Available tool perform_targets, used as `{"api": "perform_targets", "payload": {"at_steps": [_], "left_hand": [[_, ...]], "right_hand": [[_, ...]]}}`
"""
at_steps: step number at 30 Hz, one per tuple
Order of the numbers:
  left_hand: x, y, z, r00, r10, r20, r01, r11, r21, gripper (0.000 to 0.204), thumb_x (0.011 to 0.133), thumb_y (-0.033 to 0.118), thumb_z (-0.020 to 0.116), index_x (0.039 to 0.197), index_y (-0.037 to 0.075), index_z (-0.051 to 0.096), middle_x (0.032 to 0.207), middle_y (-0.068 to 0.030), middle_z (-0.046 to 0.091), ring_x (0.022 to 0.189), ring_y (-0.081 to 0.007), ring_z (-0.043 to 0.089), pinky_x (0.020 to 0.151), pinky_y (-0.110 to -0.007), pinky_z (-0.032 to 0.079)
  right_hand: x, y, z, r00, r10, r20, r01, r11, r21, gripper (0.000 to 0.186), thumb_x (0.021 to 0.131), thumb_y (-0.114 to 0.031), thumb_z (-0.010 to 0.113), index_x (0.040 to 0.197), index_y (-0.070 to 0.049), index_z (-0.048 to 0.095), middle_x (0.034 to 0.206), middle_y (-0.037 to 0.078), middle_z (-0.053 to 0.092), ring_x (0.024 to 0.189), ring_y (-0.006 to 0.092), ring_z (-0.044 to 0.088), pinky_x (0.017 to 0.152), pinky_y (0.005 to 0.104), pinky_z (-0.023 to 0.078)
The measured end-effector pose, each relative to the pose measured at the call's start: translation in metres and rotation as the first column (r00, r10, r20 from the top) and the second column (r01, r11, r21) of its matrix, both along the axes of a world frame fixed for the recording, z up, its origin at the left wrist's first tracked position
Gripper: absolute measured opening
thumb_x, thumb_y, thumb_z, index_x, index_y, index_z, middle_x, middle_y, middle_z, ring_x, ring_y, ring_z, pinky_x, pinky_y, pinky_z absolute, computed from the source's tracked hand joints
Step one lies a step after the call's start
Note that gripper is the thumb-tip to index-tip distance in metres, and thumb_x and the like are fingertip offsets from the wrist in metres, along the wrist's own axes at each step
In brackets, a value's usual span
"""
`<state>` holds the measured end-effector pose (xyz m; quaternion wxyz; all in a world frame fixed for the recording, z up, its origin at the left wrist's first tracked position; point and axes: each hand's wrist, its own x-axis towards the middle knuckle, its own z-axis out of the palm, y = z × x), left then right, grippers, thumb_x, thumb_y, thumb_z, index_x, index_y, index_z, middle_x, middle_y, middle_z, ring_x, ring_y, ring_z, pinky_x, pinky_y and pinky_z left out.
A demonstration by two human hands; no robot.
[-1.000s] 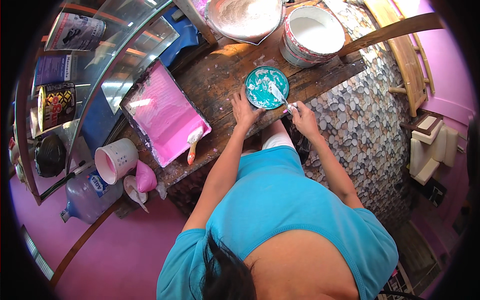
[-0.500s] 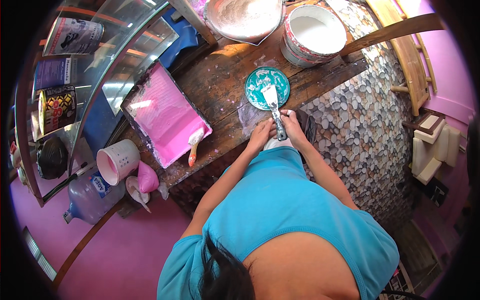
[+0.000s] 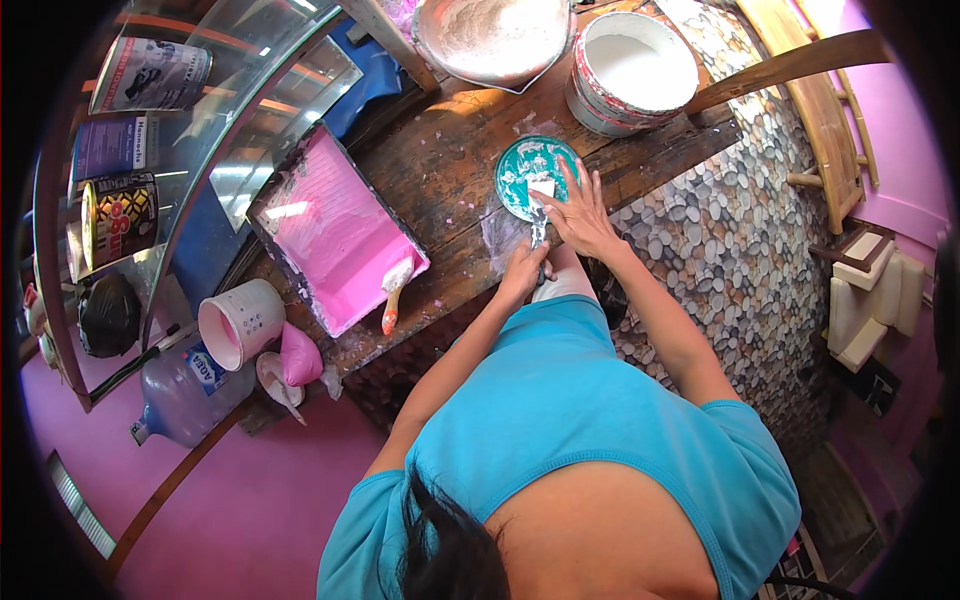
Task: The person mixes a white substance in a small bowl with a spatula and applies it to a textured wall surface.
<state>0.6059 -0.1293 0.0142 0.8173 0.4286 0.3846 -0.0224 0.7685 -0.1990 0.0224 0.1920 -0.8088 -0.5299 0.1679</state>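
A putty knife (image 3: 541, 188) with a whitish-smeared blade lies over a round teal lid (image 3: 513, 172) streaked with white paste. Its dark, paint-flecked handle points toward me, and my left hand (image 3: 523, 268) is closed round it. My right hand (image 3: 583, 216) is spread over the lid's right edge, fingers stretched out and thumb side beside the blade. Whether a fingertip touches the blade or the paste, I cannot tell. Crumpled clear plastic (image 3: 498, 236) sits on the wood just left of the handle.
A tray of pink paint (image 3: 330, 230) with a brush (image 3: 394, 295) stands to the left. Beyond the lid are a white bucket (image 3: 610, 122) and a wide basin of pale powder (image 3: 490, 45). Glass shelving (image 3: 215, 95), a pail (image 3: 240, 325) and a water jug (image 3: 185, 390) stand farther left.
My right hand has left the handle, moved forward over the lid and spread its fingers. My left hand now holds the handle, and the blade has been drawn slightly nearer.
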Motion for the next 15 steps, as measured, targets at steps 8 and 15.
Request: {"api": "perform_targets", "payload": {"at_steps": [8, 15], "left_hand": [[-0.003, 0.004, -0.001, 0.990, -0.012, -0.138, 0.025, 0.995, 0.093, 0.025, 0.099, 0.026, 0.050, 0.098, 0.000, 0.048, 0.060, -0.0065, 0.052, 0.049, -0.0149, 0.052, 0.045, -0.032, 0.045], [-0.003, 0.010, 0.008, 0.978, -0.074, -0.193, 0.106, 0.980, 0.166, 0.026, 0.099, 0.027, 0.050, 0.097, 0.001, 0.048, 0.060, -0.0059, 0.054, 0.048, -0.0152, 0.053, 0.045, -0.032, 0.045]], "right_hand": [[0.017, 0.016, -0.018, 0.992, 0.081, 0.098, -0.076, 0.996, -0.057, 0.041, 0.102, -0.038, 0.035, 0.137, -0.036, 0.055, 0.162, 0.011, 0.006, 0.149, 0.0375, 0.001, 0.117, 0.0591, -0.001], [0.027, 0.018, -0.013, 0.981, 0.055, 0.184, -0.044, 0.997, -0.064, 0.041, 0.100, -0.040, 0.038, 0.136, -0.032, 0.057, 0.162, 0.011, 0.009, 0.148, 0.0375, 0.003, 0.117, 0.0599, 0.001]]}}
